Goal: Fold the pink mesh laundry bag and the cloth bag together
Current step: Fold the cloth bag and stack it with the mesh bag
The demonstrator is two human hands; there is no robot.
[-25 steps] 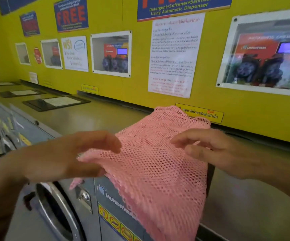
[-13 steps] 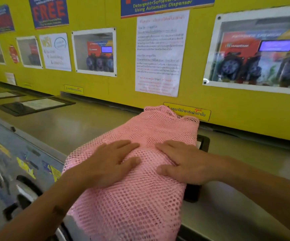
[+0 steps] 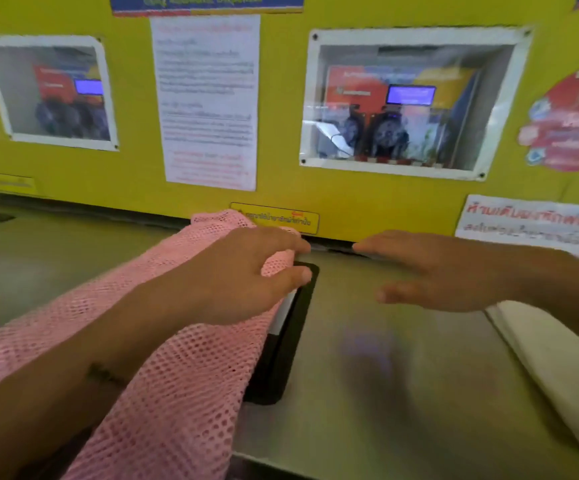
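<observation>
The pink mesh laundry bag (image 3: 184, 386) lies spread over the steel machine top, its near end hanging over the front edge. My left hand (image 3: 243, 275) rests flat on its far right part, fingers spread, not gripping. My right hand (image 3: 444, 271) hovers open over bare steel to the right, off the mesh. A cream cloth bag (image 3: 558, 368) lies at the right edge, below my right forearm.
A black lid frame with a white label (image 3: 288, 327) is set in the steel top (image 3: 385, 393), half under the mesh. The yellow wall (image 3: 367, 202) with notices and windows stands right behind. The top's front edge is near the bottom.
My right hand has left the pink mesh and swung to the right over bare steel. My left hand slid toward the bag's far right part. The view turned right, bringing the cloth bag in.
</observation>
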